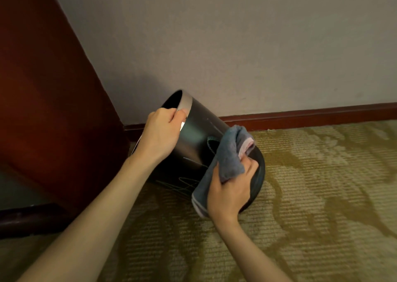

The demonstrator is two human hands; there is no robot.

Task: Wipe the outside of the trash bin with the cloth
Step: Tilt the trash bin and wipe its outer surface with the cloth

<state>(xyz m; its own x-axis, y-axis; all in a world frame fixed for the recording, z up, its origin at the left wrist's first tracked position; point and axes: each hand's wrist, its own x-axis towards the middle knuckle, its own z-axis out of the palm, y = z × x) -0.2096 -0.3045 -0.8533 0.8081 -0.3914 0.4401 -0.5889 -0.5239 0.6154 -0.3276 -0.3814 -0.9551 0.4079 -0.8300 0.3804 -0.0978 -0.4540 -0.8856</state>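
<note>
— What are you seeing of the person from up here?

— Two bare forearms are coming in from the bottom edge, each ending in a hand: the left hand (162,129) and the right hand (231,192)

— Is anything showing on them, a sleeve or a cuff?

— Nothing is covering either arm as far as the edge. The fingernails are looking short and plain, though the picture is too soft to be sure
</note>
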